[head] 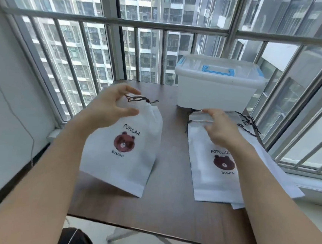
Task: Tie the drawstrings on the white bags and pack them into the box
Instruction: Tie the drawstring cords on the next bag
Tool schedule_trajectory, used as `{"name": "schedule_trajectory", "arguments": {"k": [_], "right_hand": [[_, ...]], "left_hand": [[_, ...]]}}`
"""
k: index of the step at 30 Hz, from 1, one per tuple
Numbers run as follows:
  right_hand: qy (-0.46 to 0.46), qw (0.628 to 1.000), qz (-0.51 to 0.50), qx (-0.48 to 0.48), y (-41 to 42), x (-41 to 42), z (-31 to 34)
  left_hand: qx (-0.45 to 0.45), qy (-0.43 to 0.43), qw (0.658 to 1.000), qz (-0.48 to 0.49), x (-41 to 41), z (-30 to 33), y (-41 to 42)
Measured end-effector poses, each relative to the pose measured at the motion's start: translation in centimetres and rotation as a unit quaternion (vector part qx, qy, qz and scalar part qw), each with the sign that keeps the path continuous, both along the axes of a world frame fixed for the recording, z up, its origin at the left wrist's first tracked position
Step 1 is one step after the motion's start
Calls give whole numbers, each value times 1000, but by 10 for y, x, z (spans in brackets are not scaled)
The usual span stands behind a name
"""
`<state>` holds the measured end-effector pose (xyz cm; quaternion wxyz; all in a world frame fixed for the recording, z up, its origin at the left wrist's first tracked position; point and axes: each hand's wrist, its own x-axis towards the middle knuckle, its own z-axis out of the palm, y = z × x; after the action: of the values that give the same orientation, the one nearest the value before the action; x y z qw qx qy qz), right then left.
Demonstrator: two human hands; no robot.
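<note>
A white drawstring bag (125, 157) with a brown bear print lies on the left of the dark table (163, 210). Its mouth is cinched and its dark drawstring (138, 99) is bunched at the top. My left hand (108, 109) hovers at that cinched neck with thumb and fingers spread, holding nothing. To the right lies a flat stack of white bags (209, 181) with loose dark cords (248, 124). My right hand (220, 129) rests on the top bag, fingertips on its upper hem. The translucent box (216, 91) with a blue handle stands behind the stack, lid shut.
The table sits in a window corner, with metal railing bars (95, 60) close behind and to the right. A white sill (311, 187) runs along the right side, and part of the bag stack overhangs it. A grey wall with a thin cable (18, 120) is on the left.
</note>
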<state>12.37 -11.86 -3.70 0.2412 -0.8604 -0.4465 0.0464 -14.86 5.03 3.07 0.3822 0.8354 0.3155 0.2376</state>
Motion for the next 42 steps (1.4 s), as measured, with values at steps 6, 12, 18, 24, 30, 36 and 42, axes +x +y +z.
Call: {"name": "schedule_trajectory", "arguments": {"k": [6, 12, 18, 24, 30, 36, 42], "right_hand": [[-26, 990, 10, -139, 15, 7, 0], [23, 998, -6, -66, 17, -1, 17], [163, 978, 110, -65, -5, -30, 62], [249, 956, 123, 95, -6, -38, 44], [300, 935, 48, 183, -9, -11, 3], [276, 944, -2, 179, -29, 22, -12], [386, 907, 13, 166, -27, 14, -15]], "left_hand": [[-69, 24, 995, 69, -30, -47, 39], [46, -34, 977, 204, -1, -103, 35], [114, -59, 960, 249, 33, -86, 27], [-124, -123, 983, -58, 73, -41, -42], [-228, -193, 953, -50, 91, -73, -43], [-295, -220, 930, -15, 77, -90, -24], [-330, -251, 909, 30, 83, -90, -26]]}}
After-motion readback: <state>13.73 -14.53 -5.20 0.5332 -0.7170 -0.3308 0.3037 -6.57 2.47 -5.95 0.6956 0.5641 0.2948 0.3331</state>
